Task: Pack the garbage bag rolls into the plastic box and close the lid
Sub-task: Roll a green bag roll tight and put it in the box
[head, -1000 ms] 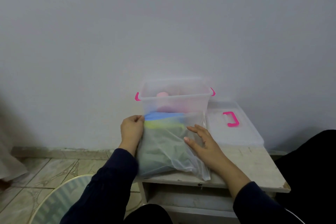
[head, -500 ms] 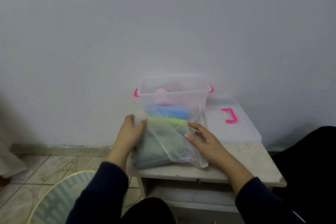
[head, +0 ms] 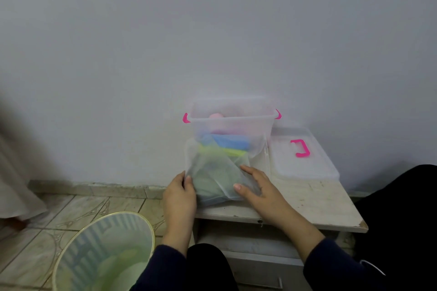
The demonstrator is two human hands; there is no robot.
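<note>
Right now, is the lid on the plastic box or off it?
Off. The lid with its pink handle lies flat on the table, to the right of the plastic box, whose top stands open with a pink roll showing inside.

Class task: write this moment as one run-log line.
left hand: pinches bag edge | right hand: flat on bag | box: open | lid: off, beside box

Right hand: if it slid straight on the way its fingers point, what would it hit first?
The right hand already rests on the translucent plastic bag of rolls. Pushed further up-left, it would likely meet the clear plastic box with pink handles next; depth is unclear.
</note>
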